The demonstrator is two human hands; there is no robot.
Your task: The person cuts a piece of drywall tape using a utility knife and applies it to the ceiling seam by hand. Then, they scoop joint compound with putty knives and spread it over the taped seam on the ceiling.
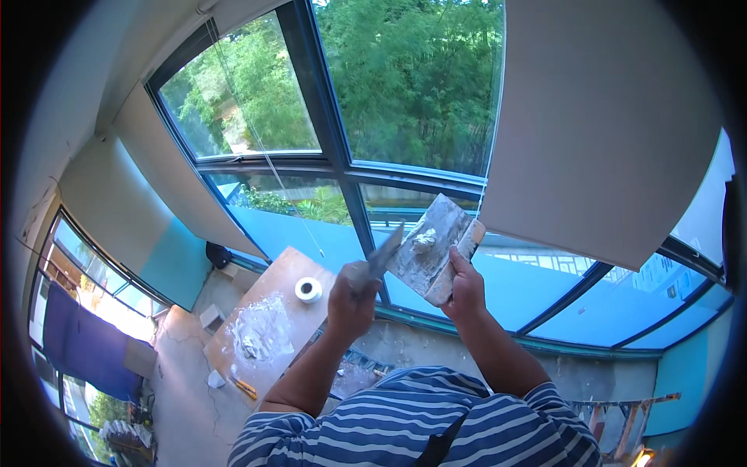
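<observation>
Blurred by motion, my left hand (352,302) is closed around the handle of what looks like a putty knife (387,251), its blade pointing up and right. My right hand (465,286) grips a wide putty blade (412,268) by its pale, wood-like edge, with the thumb on top. This flat, grey face is smeared, and a lump of white putty (425,241) sits near its middle. The knife's blade is beside the wide blade's left side; whether they touch I cannot tell. Both tools are raised in front of my chest.
Left of my arms, a wooden board (292,268) carries a spread of white putty (263,331) and a white roll (308,290). An orange-handled tool (245,387) lies near its lower edge. Ahead stand framed windows (420,86) and a pale blind (591,117). Ladder-like rails (630,424) are at lower right.
</observation>
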